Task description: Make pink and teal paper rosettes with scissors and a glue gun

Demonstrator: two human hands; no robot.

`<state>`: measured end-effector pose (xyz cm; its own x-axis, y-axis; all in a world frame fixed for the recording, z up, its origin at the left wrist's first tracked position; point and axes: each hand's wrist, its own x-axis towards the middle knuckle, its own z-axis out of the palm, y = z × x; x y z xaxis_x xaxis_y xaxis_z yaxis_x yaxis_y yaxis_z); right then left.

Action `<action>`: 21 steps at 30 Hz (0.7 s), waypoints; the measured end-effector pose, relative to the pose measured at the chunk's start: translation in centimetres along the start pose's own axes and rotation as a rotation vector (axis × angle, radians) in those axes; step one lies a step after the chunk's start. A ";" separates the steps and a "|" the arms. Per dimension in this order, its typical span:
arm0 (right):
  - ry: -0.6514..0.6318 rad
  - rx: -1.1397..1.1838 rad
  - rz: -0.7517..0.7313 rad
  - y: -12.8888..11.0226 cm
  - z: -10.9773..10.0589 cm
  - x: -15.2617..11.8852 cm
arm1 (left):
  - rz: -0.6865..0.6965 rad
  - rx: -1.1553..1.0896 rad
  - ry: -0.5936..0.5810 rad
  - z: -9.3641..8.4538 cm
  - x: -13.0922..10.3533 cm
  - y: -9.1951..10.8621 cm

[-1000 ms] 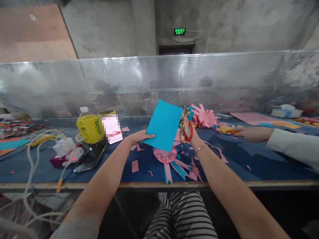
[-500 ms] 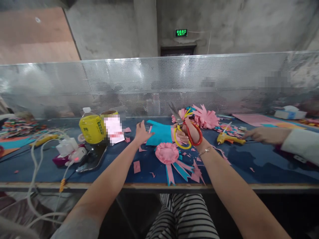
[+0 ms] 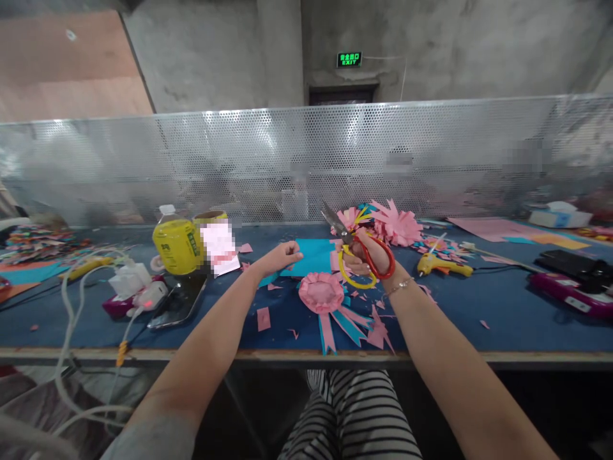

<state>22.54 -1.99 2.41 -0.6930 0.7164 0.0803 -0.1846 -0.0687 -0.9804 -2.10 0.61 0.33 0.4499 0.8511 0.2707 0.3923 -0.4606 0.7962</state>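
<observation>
My left hand has its fingers pinched at the left edge of a sheet of blue paper. A strip of pink paper shows at the sheet's right end. In my right hand is a pair of scissors with one red and one yellow handle loop. Their blades point up and to the left, slightly parted, above the right end of the blue sheet. Just in front of the sheet lies a pink pleated paper rosette with pink and blue tails.
Pink paper scraps surround the rosette. Behind the scissors sit pink paper flowers. A yellow glue gun is to the right. On the left are a yellow-labelled bottle, a phone and white cables.
My left hand has gone from spread fingers to a pinch on the blue paper, which now lies flatter. The scissors shifted slightly right and down. Another person's hand left the right side.
</observation>
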 end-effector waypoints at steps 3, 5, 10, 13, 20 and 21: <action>0.051 -0.010 -0.067 0.2 -0.2 0.5 | -0.079 0.017 0.000 -0.1 0.0 0.0; 0.118 -0.067 -0.125 0.6 -0.2 1.0 | -0.084 0.057 0.051 -0.1 0.2 -0.1; 0.500 -0.298 -0.370 2.0 0.3 2.4 | 0.052 0.190 0.340 0.0 0.6 0.2; 0.666 -0.379 -0.443 2.5 0.6 2.7 | 0.092 0.266 0.428 0.4 0.4 0.8; 0.655 -0.209 -0.554 2.8 1.0 3.7 | 0.211 0.394 0.360 1.9 0.3 1.3; 0.662 -0.194 -0.556 2.8 0.8 3.8 | 0.203 0.385 0.348 1.9 0.4 1.3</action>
<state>18.81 -0.05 0.10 0.0186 0.8699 0.4929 -0.2114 0.4853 -0.8484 0.15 -0.15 0.44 0.2814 0.7385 0.6127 0.6196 -0.6274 0.4717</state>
